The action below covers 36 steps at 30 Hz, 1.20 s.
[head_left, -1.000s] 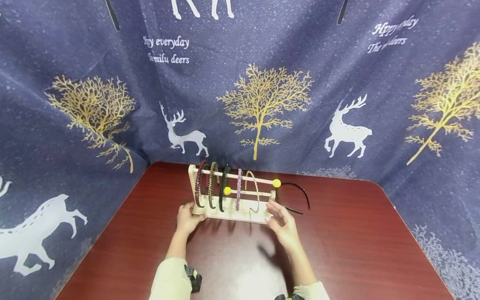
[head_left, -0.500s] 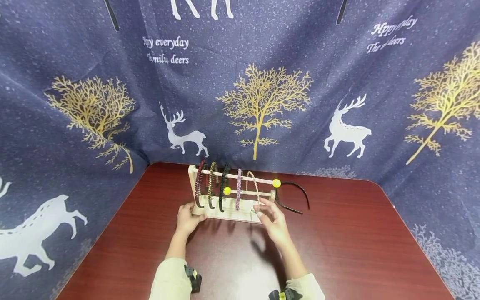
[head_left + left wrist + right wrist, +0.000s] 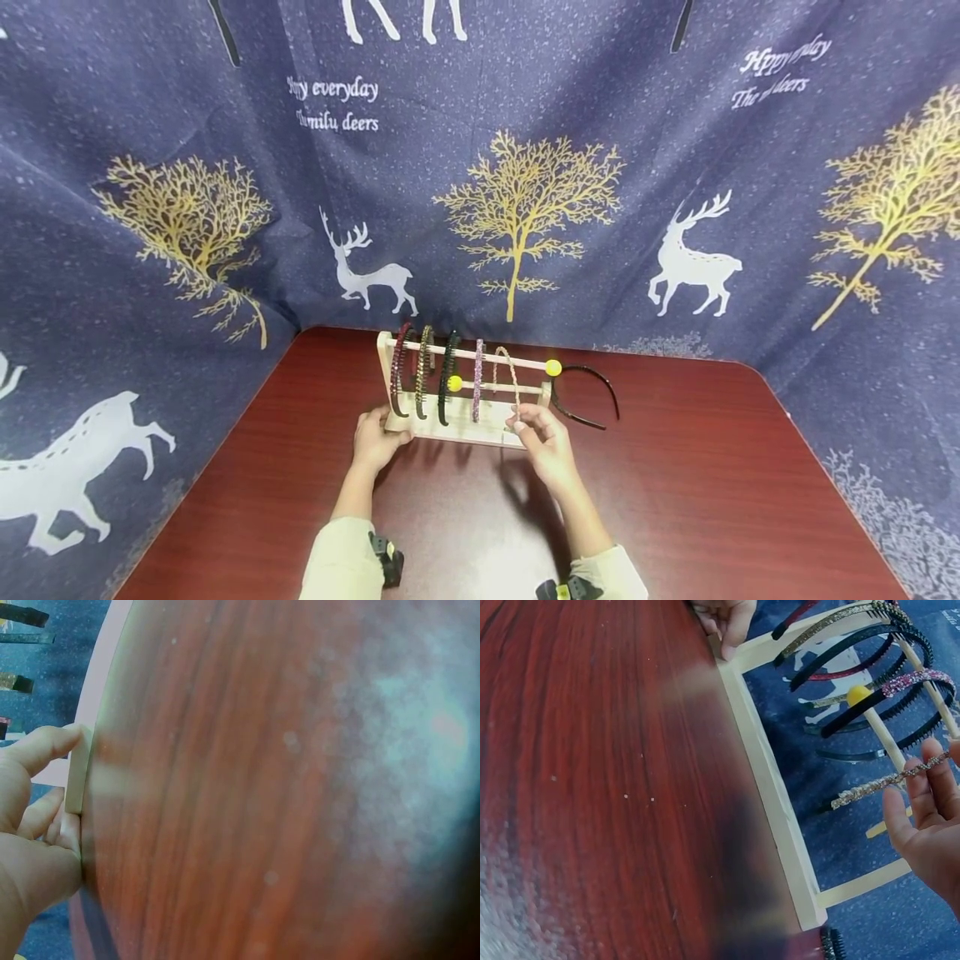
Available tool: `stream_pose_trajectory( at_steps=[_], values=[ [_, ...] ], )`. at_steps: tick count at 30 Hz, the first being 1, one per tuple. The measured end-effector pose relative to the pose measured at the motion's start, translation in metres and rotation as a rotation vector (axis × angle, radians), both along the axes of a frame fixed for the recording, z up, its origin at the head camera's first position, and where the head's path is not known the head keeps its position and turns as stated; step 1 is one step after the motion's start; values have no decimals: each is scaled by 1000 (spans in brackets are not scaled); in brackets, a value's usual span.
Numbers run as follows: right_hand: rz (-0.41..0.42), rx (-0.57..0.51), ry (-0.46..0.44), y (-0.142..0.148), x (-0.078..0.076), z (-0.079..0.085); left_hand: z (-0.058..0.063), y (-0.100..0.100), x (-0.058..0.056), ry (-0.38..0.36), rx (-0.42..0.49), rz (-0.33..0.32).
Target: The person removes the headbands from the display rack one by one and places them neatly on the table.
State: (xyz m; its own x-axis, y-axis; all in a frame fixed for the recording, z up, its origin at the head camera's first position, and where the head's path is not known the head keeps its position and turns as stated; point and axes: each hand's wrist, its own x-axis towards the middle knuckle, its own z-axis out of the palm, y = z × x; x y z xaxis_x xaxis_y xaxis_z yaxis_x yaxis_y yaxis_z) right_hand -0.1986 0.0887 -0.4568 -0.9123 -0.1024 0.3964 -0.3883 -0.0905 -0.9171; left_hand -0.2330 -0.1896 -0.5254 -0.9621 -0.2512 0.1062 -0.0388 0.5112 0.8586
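Note:
A pale wooden headband rack (image 3: 420, 427) stands on the table, its left base corner held by my left hand (image 3: 373, 437). In the left wrist view, that hand's fingers (image 3: 46, 746) and thumb curl round the corner. With thumb and fingertips, my right hand (image 3: 549, 443) pinches the lower front end of a beige braided headband (image 3: 513, 375), which hangs over the upper rod. To its left hang a glittery pink-purple headband (image 3: 477, 383), a black headband (image 3: 446, 379), a gold one (image 3: 422, 375) and a dark red one (image 3: 397, 375).
Another black headband (image 3: 583, 419) lies on the red-brown table (image 3: 690, 467) just right of the rack. Yellow balls cap the upper rod (image 3: 553, 367) and lower rod (image 3: 454, 383). A blue deer-print cloth (image 3: 600, 275) hangs behind the table.
My right hand has moved left from the rack's right end to the beige braided headband and taken hold of its lower end. The left hand has stayed on the base corner.

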Motion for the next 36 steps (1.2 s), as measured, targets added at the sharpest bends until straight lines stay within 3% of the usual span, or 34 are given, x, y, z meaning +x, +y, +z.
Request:
stream_pose_trajectory(
  at_steps=[6,14,27,36],
  values=[
    [-3,-33,8,3,-13,-10,-1,-1,0,-4,-5,2],
    [13,-77,67,4,-16,13,0,-2,-1,-10,13,4],
    [7,-58,91,8,-12,17,-1,0,-1,-8,25,0],
    [29,-96,218,25,-9,28,1,0,1,-3,20,0]
  ],
)
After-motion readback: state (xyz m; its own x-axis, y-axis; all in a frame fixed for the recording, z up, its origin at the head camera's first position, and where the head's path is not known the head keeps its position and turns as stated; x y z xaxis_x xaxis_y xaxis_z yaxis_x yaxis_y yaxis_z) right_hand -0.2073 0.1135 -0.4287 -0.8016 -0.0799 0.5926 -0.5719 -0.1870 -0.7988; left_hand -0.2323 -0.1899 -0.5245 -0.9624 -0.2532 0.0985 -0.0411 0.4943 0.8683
